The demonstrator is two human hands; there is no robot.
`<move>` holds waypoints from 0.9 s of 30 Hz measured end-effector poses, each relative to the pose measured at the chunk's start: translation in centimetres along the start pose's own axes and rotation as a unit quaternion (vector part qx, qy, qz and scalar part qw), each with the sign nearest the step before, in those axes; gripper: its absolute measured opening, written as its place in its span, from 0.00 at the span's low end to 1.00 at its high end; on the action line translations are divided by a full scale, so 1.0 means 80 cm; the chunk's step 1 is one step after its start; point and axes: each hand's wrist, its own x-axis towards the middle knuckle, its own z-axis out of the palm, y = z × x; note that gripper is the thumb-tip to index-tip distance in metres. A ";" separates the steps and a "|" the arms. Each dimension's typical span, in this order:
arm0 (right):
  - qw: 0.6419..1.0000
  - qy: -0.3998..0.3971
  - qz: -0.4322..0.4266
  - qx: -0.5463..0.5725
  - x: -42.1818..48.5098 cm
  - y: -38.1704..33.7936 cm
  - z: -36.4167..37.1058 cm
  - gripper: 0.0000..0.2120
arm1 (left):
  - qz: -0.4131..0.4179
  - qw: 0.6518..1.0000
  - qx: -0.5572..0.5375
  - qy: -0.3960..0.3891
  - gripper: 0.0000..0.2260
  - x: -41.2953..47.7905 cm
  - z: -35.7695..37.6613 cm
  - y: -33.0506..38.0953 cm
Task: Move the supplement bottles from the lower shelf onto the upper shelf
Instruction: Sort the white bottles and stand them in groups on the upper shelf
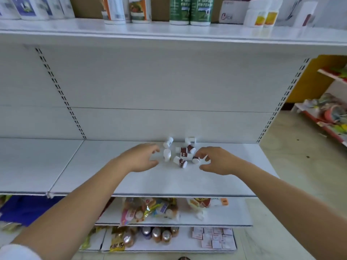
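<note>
Several small white supplement bottles (180, 161) with brown labels lie scattered in a heap near the back of the white lower shelf (131, 181). My left hand (143, 158) hovers just left of the heap, fingers spread and empty. On the heap's right side my right hand (214, 160) is open too, its fingertips touching or almost touching one tipped bottle (195, 159). The white upper shelf (169, 34) runs across the top of the view, carrying larger bottles and boxes.
Green bottles (190, 11), white bottles (261, 16) and a box (234, 10) stand along the upper shelf. Below the lower shelf, snack packets (148, 209) and drink bottles (159, 235) fill two more shelves. Another rack (326, 113) stands at the right.
</note>
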 end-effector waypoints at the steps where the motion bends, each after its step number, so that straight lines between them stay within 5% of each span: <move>1: 1.000 0.000 0.002 0.007 0.023 0.007 0.012 0.20 | -0.010 1.000 -0.027 0.001 0.23 0.018 0.011 -0.005; 9: 0.994 0.089 -0.001 -0.063 0.162 0.023 0.118 0.18 | -0.036 0.978 -0.200 0.041 0.24 0.142 0.104 -0.030; 13: 0.981 0.116 -0.011 -0.154 0.184 0.022 0.145 0.16 | -0.013 0.976 -0.208 0.063 0.03 0.164 0.127 -0.031; 17: 0.987 0.095 0.015 -0.127 0.180 0.019 0.143 0.08 | -0.021 0.962 -0.259 0.087 0.08 0.159 0.123 -0.028; 22: 0.977 0.088 0.087 0.174 0.147 0.004 0.105 0.12 | -0.038 0.923 -0.367 0.105 0.07 0.105 0.069 -0.011; 27: 0.826 0.125 0.041 0.547 0.029 -0.054 0.017 0.09 | 0.000 0.839 -0.537 0.086 0.06 0.014 -0.022 0.029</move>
